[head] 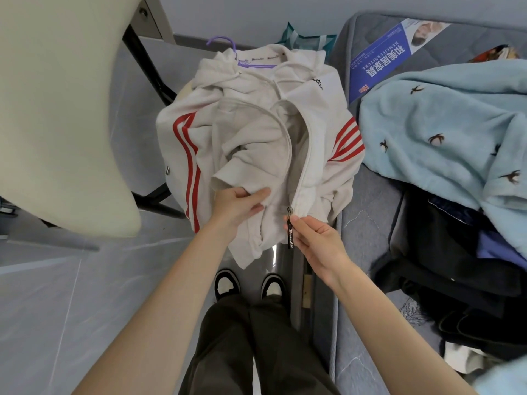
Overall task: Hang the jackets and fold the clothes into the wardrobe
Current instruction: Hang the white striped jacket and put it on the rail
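Mattress (365, 223) to the right of the right hand carries a light blue fleece garment (442, 124) and a heap of dark clothes (445, 252); none of it is folded yet, and no wardrobe is in view. The white zip jacket with red stripes (251, 124) lies spread just ahead of both hands, front open, on a support I cannot see, its collar end on the far side from the hands. A purple hanger (225, 42) is seated in the neck, hook poking out beyond the collar. Left hand (239, 203) grips a bunched fold of the left front panel. Right hand (316, 240) pinches the black zipper pull (291, 235), with the slider just above the fingertips at the foot of the right panel. Judgement: step in hand is starting the zip. Risks: the left track curves well away from the slider, so the pin may miss the box and the zip run on one side only. Loose fleece lining bunched beside the left hand could catch in the teeth — cause would be pulling before the panels lie flat. A hard tug toward the body could drag the jacket off its support, or unseat the hanger from the shoulders.
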Demonstrator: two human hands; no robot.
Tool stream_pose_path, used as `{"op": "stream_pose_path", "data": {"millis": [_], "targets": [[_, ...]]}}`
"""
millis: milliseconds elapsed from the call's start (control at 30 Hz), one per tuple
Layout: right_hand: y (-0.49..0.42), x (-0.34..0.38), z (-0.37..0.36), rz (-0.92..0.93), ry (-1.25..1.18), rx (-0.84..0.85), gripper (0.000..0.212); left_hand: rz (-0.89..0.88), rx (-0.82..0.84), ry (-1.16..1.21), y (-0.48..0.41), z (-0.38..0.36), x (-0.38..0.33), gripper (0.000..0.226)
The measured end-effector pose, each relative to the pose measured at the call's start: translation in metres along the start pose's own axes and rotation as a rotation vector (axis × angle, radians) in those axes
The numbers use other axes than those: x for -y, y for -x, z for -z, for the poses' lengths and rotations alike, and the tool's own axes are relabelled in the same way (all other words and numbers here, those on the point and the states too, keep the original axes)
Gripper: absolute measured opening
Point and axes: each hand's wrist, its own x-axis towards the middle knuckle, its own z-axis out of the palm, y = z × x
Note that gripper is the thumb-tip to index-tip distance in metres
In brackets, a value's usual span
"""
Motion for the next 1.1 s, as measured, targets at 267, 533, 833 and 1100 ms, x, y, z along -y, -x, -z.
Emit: {"op": "stream_pose_path", "data": {"millis": [267,533,833,1100], "targets": [[0.007,-0.004,-0.007,-0.069,-0.086,0.055,0.01,0.013,0.083,0.191,0.022,-0.006,0.017,0.01],[0.016,-0.009,-0.006,-0.09,-0.156,0.082,0.018,-0.016,-0.025,0.278,0.035,-0.022,0.028,0.007],[0.022,-0.009,-0.002,-0.084,-0.215,0.079,0.007,-0.046,-0.074,0.228,0.041,-0.03,0.033,0.011],[0.022,-0.008,0.0,-0.031,-0.175,0.003,0.021,-0.165,-0.138,0.079,0.049,-0.027,0.043,0.011]]}}
